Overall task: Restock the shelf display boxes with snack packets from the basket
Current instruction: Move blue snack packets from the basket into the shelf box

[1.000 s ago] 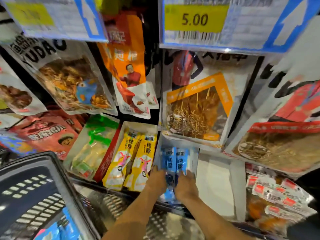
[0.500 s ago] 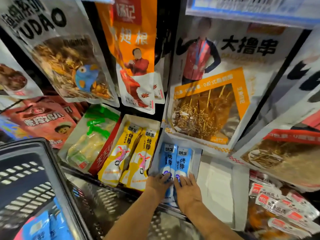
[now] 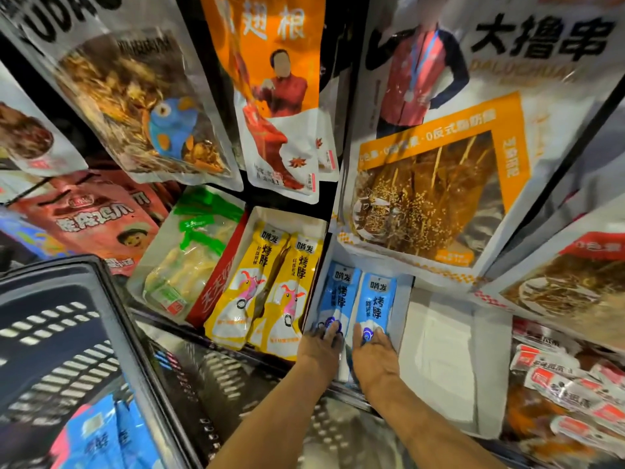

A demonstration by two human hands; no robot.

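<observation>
On my feed: glossy blue plastic snack pkts, matt white cardboard display box, shiny perforated metal shelf.

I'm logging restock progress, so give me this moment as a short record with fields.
left hand: fingertips on lower end of left blue packet
right hand: fingertips on lower end of right blue packet
display box: white, holds both blue packets side by side
box to its left: two yellow packets
box to its right: white box, no packets visible inside
basket: lower left, spare blue packets inside
</observation>
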